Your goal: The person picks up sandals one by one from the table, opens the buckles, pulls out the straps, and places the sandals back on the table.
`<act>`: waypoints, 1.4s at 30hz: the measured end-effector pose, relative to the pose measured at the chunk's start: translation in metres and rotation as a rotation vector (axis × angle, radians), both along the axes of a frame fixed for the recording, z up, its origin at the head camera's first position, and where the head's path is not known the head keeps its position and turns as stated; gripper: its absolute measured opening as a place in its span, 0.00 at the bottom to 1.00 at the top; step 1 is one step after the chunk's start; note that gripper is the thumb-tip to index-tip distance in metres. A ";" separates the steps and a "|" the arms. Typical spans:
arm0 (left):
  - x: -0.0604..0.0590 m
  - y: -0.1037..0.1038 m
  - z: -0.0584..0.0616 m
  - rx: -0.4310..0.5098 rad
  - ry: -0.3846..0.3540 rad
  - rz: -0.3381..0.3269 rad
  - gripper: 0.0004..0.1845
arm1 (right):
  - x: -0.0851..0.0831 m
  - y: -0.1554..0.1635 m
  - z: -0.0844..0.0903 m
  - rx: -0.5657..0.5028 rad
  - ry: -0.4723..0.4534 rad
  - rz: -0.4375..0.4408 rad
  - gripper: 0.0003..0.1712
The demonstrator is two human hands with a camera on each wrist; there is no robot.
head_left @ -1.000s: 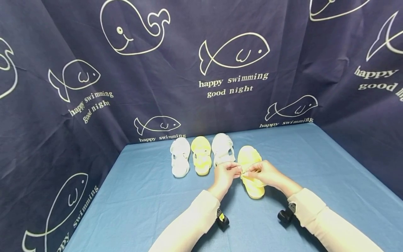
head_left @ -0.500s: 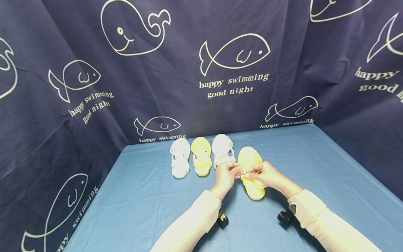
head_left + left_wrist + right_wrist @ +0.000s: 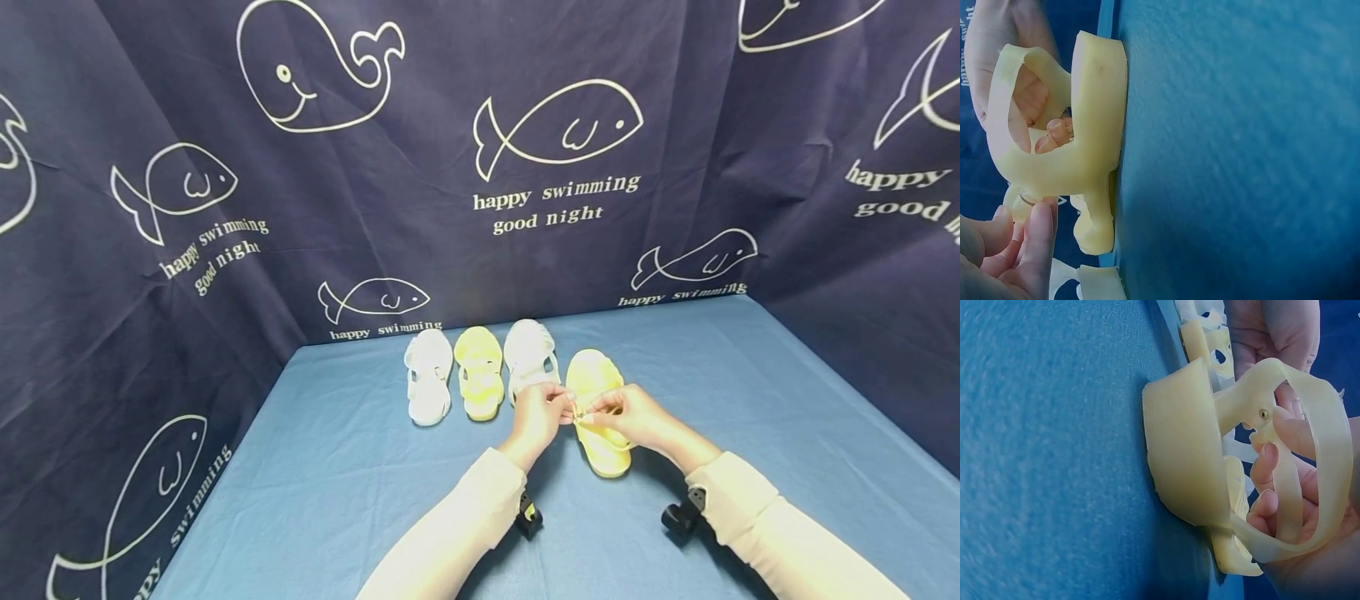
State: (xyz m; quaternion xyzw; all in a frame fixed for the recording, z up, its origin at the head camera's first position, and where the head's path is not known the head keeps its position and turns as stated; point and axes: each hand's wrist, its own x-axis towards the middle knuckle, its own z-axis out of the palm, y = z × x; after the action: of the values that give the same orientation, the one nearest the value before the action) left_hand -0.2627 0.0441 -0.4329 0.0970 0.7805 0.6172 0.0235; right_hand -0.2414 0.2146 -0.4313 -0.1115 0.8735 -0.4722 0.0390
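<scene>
A yellow sandal (image 3: 592, 372) rests sole-down on the blue cloth, at the right end of a row of sandals. My left hand (image 3: 534, 418) is at its left side, thumb and fingers pinching the strap by a small metal buckle (image 3: 1027, 198). From the other side my right hand (image 3: 636, 415) reaches over the sandal and pinches the strap (image 3: 1288, 497) near the same spot, close to a round metal rivet (image 3: 1264, 414). Both hands' fingertips nearly meet there. Fingers partly hide the buckle in the head view.
To the left stand a white sandal (image 3: 529, 342), another yellow sandal (image 3: 480, 346) and a further white sandal (image 3: 430, 400). Behind them rises a dark blue curtain (image 3: 450, 250) printed with fish. Blue cloth (image 3: 360, 500) covers the table.
Both hands stay at the strap beside the buckle, with only slight finger movement. The sandals have not moved.
</scene>
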 end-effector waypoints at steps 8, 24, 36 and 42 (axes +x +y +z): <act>0.000 0.002 0.002 -0.091 0.054 0.052 0.06 | 0.001 -0.001 0.003 0.003 -0.008 -0.012 0.09; 0.006 -0.015 -0.001 -0.101 0.067 -0.035 0.11 | 0.003 -0.002 0.003 0.017 -0.044 -0.041 0.14; 0.012 -0.019 0.007 -0.302 0.152 0.005 0.06 | 0.001 -0.004 0.002 -0.041 -0.024 -0.037 0.17; 0.012 -0.016 0.005 -0.249 0.128 -0.039 0.07 | 0.002 -0.007 0.002 -0.043 -0.001 -0.054 0.18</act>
State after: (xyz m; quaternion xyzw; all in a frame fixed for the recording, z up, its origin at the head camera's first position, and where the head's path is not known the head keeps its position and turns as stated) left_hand -0.2508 0.0285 -0.4278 0.1477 0.8488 0.5077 -0.0021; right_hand -0.2396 0.2078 -0.4289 -0.0885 0.8660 -0.4916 0.0246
